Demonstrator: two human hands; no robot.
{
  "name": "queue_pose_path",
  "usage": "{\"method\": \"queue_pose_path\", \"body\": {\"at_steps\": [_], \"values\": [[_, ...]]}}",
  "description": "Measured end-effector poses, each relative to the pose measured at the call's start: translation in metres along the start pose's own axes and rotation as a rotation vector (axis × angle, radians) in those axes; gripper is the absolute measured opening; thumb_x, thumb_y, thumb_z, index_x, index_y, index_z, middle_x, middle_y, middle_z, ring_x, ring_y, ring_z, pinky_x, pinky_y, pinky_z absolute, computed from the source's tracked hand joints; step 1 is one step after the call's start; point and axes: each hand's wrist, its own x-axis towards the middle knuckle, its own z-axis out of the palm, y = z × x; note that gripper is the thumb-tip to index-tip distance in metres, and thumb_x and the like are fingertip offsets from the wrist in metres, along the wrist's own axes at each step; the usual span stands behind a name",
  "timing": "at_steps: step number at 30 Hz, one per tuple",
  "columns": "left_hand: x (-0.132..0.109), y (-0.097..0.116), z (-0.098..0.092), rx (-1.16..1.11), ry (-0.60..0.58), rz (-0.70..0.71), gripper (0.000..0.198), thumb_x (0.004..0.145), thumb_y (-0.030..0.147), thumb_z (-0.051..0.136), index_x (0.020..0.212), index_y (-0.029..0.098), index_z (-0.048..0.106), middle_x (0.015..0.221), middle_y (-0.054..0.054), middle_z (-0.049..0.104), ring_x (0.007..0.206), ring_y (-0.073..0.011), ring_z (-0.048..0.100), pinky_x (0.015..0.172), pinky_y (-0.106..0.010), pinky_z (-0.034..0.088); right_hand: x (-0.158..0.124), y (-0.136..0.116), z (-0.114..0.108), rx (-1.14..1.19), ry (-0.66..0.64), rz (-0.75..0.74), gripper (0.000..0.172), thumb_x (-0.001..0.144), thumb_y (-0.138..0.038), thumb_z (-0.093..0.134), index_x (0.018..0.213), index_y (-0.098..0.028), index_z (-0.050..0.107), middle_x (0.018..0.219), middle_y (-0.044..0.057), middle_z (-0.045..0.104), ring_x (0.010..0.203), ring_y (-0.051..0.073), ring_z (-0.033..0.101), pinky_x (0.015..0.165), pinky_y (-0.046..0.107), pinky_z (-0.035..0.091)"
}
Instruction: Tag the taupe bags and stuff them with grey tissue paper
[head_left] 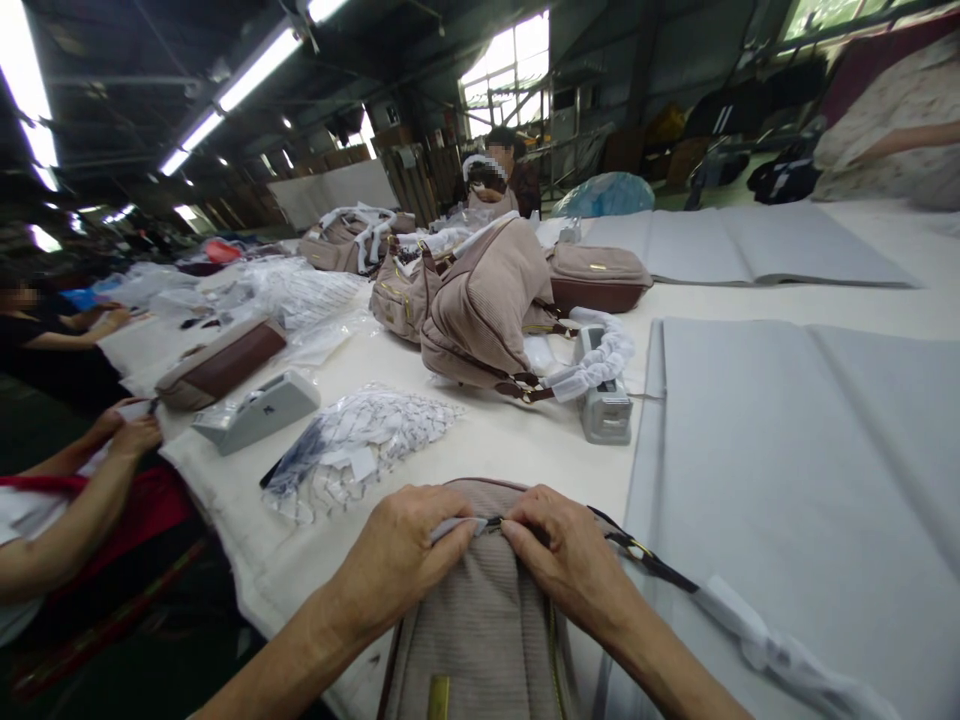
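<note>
A taupe corduroy bag with a gold plate lies in front of me at the table's near edge. At its top, my left hand pinches a small whitish strip, thumb against fingers. Just to the right, my right hand is closed on a short dark piece, too small to name surely, which runs between both hands. The bag's dark strap stretches out to the right, its far part wrapped in white paper.
Ahead are several similar bags, a grey tape dispenser and another dispenser. A plastic bag of drawstring pouches lies left. Grey paper sheets cover the right side. A co-worker's hands are at the left edge.
</note>
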Motion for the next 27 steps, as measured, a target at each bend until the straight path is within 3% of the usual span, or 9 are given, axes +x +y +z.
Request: {"method": "queue_pose_path", "body": {"at_steps": [3,6,9,15,19,24,27], "values": [[0.006,0.004,0.009,-0.057,0.039,0.0,0.013,0.084,0.021,0.053,0.082,0.021,0.067,0.083,0.001,0.069,0.081,-0.0152,0.062,0.075,-0.023,0.043,0.001,-0.001,0.007,0.018,0.04,-0.026,0.021,0.083,-0.013,0.053,0.063,-0.016,0.054,0.068,0.001,0.056,0.07,0.015,0.051,0.065,0.026,0.036],[0.014,0.007,0.016,-0.152,0.121,-0.009,0.014,0.084,0.019,0.053,0.084,0.02,0.067,0.083,0.0,0.069,0.08,-0.0138,0.062,0.075,-0.022,0.043,0.001,-0.003,0.008,0.058,-0.01,-0.1,0.023,0.084,-0.012,0.049,0.061,-0.016,0.052,0.068,0.0,0.055,0.069,0.014,0.051,0.065,0.025,0.035],[0.019,0.006,0.016,-0.222,0.18,-0.036,0.015,0.083,0.021,0.054,0.078,0.018,0.068,0.081,-0.002,0.066,0.08,-0.0144,0.06,0.075,-0.022,0.043,0.001,-0.003,0.006,0.074,-0.007,-0.048,0.025,0.085,-0.015,0.046,0.06,-0.017,0.051,0.064,-0.001,0.053,0.064,0.012,0.05,0.061,0.024,0.034],[0.012,-0.004,0.003,-0.353,-0.057,-0.207,0.016,0.08,0.027,0.058,0.08,0.019,0.072,0.079,0.001,0.072,0.078,-0.0157,0.063,0.071,-0.021,0.044,0.002,0.0,0.005,0.073,0.02,0.059,0.018,0.081,-0.017,0.052,0.064,-0.017,0.058,0.067,0.0,0.058,0.066,0.013,0.054,0.061,0.024,0.036],[0.009,-0.006,-0.004,-0.378,-0.184,-0.152,0.019,0.074,0.016,0.059,0.088,0.019,0.072,0.088,0.003,0.073,0.085,-0.0155,0.064,0.077,-0.018,0.043,0.003,0.001,0.007,0.072,0.016,0.055,0.017,0.08,-0.015,0.053,0.063,-0.016,0.058,0.067,0.001,0.057,0.067,0.014,0.053,0.062,0.025,0.036],[0.017,-0.003,0.004,-0.409,-0.146,-0.065,0.028,0.074,0.01,0.053,0.092,0.021,0.072,0.089,0.003,0.073,0.086,-0.0142,0.065,0.08,-0.018,0.043,0.002,-0.002,0.011,0.134,0.007,-0.082,0.021,0.079,-0.009,0.051,0.061,-0.016,0.055,0.068,0.0,0.056,0.069,0.013,0.054,0.065,0.024,0.037],[0.024,-0.008,0.011,-0.448,-0.124,-0.072,0.024,0.073,0.012,0.055,0.086,0.019,0.073,0.084,0.001,0.073,0.081,-0.015,0.064,0.078,-0.02,0.043,-0.001,-0.006,0.017,0.085,0.004,-0.06,0.013,0.081,-0.014,0.054,0.071,-0.018,0.062,0.075,0.001,0.06,0.076,0.015,0.056,0.071,0.027,0.039]]}}
